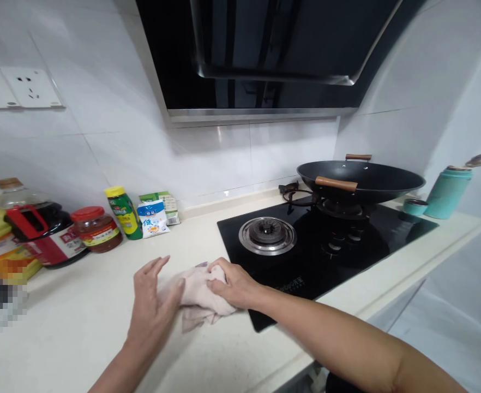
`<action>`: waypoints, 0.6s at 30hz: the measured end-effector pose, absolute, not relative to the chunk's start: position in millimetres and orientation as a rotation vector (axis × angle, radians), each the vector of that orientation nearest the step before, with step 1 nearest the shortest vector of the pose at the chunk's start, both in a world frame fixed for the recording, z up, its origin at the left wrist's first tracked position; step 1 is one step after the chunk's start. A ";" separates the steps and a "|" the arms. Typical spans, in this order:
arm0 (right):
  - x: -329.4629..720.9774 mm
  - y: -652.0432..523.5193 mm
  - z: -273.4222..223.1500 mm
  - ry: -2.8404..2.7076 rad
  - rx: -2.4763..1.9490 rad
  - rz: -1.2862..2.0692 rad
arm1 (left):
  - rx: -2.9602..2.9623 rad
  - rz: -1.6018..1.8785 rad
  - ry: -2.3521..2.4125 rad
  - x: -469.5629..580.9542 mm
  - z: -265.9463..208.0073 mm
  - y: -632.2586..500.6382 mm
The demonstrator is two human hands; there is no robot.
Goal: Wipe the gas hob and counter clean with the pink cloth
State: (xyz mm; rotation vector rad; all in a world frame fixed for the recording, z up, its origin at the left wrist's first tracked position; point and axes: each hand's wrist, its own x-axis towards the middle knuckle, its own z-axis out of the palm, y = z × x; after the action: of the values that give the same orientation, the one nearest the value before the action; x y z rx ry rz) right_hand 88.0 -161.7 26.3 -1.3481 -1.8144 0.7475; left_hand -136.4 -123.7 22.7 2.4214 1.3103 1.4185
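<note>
A crumpled pale pink cloth [199,289] lies on the white countertop [101,305], just left of the black gas stove [273,273]. My right hand [234,284] grips its right side, with thumb and fingers closed on the fabric. To the left of it, my left hand [152,297] is raised with the fingers apart and the thumb near the cloth's left edge; whether the thumb touches it I cannot tell. Closest on the stove is a bare burner [267,236].
A black wok [359,177] with wooden handles stands on the far burner. Along the wall at left are a dark sauce bottle [48,229], a red-lidded jar [97,229], a green-yellow bottle [122,213] and a white packet [153,219]. A teal canister [449,194] stands at right. Overhead hangs a range hood [265,93].
</note>
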 end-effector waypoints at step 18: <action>90.7 -146.2 20.2 -1.525 -1.112 1.086 | 1.962 0.669 1.167 -120.8 54.4 -147.0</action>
State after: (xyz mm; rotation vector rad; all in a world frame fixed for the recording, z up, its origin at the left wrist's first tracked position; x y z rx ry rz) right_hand 90.7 -146.2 20.2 -1.1121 -1.5249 1.0859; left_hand -120.8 -147.0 54.4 1.9624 1.1668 0.6687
